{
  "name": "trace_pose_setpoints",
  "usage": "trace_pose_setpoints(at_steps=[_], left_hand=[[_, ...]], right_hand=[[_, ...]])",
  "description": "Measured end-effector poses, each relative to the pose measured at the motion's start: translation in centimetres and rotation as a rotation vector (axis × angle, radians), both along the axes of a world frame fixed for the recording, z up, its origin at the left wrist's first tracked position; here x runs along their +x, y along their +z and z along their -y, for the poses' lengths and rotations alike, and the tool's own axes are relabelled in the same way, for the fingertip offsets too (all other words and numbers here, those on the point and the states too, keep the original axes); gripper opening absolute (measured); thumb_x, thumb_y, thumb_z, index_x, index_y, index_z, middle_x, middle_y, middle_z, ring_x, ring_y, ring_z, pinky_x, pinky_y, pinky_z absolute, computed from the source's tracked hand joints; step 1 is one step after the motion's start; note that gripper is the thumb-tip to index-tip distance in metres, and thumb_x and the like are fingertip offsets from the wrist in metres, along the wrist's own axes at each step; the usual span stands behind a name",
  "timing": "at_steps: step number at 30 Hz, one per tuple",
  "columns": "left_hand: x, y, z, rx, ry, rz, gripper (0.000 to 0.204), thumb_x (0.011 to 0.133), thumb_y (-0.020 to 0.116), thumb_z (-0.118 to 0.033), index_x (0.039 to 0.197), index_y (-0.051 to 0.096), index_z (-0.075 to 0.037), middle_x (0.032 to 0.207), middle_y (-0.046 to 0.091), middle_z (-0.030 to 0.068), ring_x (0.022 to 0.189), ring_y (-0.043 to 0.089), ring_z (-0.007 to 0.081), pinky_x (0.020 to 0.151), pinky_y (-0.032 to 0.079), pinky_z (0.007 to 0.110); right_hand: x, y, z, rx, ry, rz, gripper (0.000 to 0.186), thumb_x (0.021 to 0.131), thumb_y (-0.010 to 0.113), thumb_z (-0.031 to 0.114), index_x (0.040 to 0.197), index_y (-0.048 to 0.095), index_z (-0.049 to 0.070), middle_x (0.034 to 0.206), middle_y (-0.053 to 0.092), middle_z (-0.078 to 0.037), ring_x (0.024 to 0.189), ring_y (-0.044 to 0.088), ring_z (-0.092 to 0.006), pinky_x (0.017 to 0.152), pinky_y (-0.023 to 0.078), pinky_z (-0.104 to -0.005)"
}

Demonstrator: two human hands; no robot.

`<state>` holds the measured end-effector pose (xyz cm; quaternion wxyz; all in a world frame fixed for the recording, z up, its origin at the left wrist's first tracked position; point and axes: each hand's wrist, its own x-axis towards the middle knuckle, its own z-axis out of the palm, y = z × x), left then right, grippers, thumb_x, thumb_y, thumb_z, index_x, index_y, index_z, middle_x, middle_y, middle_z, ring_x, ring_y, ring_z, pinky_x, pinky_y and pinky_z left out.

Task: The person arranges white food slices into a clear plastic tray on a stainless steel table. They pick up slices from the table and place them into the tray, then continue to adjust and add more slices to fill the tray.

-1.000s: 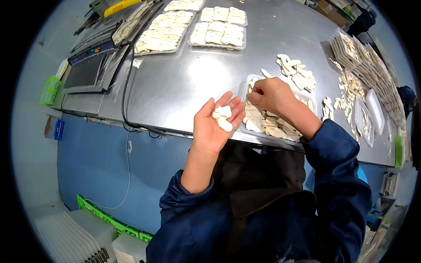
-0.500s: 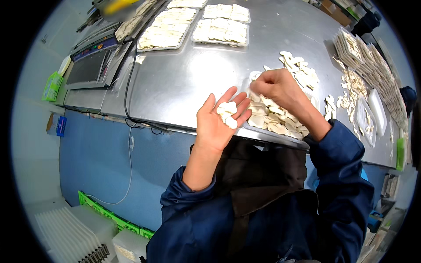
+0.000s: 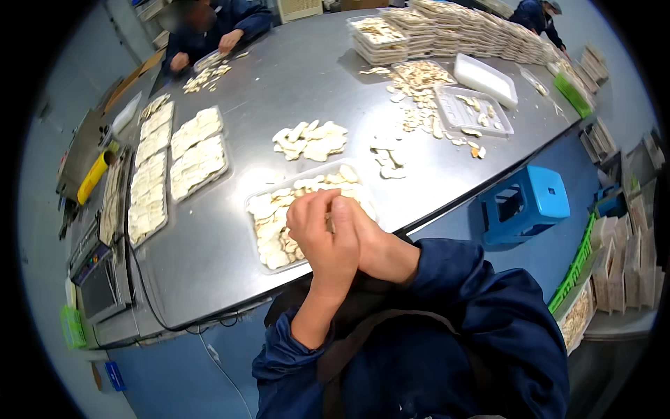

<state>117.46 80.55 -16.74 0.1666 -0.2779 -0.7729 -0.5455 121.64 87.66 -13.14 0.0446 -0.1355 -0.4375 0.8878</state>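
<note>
1. Over the near right part of a clear tray (image 3: 253, 234), in front of the person's body, the left hand (image 3: 325, 243) and the right hand (image 3: 379, 250) are folded against one another, fingers bent. From where I stand, I can't tell how tightly each is closed or whether anything lies between the palms.

2. That tray sits on the metal surface (image 3: 209, 255) close to its edge, spreading from ten to twelve o'clock of the joined hands. Its long axis slants from eight to two o'clock. The left hand is nearer its middle and hides part of the contents; whether it touches them I can't make out.

3. Pale slices (image 3: 276, 237) fill the tray in a loose, overlapping layer.

4. Just past its far rim, towards twelve o'clock, a loose pile (image 3: 309, 141) of similar slices lies directly on the surface; a smaller cluster (image 3: 391, 158) lies at one o'clock.

5. At ten o'clock, well apart from the hands, neat rows (image 3: 199, 155) of slices lie in another tray.

6. Farthest out: stacked trays (image 3: 391, 53) at one o'clock, a blue stool (image 3: 548, 195) at three, a co-worker (image 3: 246, 17) at eleven.
</note>
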Motion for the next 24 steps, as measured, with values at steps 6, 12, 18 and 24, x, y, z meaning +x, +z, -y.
trace_pose_setpoints(at_steps=[6,12,18,24], left_hand=[[1.3,1.7,-2.2,0.008,-0.087,-0.192,0.031,0.086,0.057,-0.011,0.113,0.054,0.003,0.113,0.054,0.0183,0.118,0.043,0.0393,0.107,0.028,0.049],[-1.7,-0.4,7.2,0.043,0.261,-0.033,0.025,0.090,0.051,-0.004,0.112,0.055,0.006,0.117,0.056,0.0170,0.116,0.050,0.0303,0.101,0.036,0.040],[-4.5,-5.1,14.6,-0.087,0.555,0.141,0.032,0.090,0.056,-0.013,0.116,0.057,0.004,0.112,0.060,0.0178,0.100,0.057,0.0264,0.085,0.046,0.035],[-3.8,-7.6,15.3,-0.033,0.426,0.461,0.028,0.090,0.055,-0.014,0.112,0.061,0.003,0.095,0.066,0.0133,0.083,0.061,0.0166,0.075,0.048,0.028]], right_hand=[[1.2,-2.8,-6.7,0.133,-0.038,-0.157,0.024,0.085,0.054,0.002,0.109,0.053,-0.001,0.100,0.057,-0.006,0.095,0.054,-0.0110,0.079,0.046,-0.0248],[-5.2,-6.6,-22.9,-1.065,-0.302,0.054,0.019,0.097,0.043,0.019,0.096,0.043,0.000,0.087,0.052,-0.010,0.072,0.054,-0.0220,0.059,0.050,-0.0318],[-12.4,-6.9,-41.2,0.119,-0.547,0.009,0.040,0.088,0.055,0.035,0.104,0.053,-0.002,0.089,0.057,-0.015,0.073,0.056,-0.0312,0.064,0.050,-0.0424],[-10.5,-4.9,-32.1,1.557,-0.425,0.037,0.028,0.087,0.060,0.018,0.102,0.066,-0.004,0.089,0.069,-0.019,0.079,0.067,-0.0266,0.073,0.051,-0.0330]])
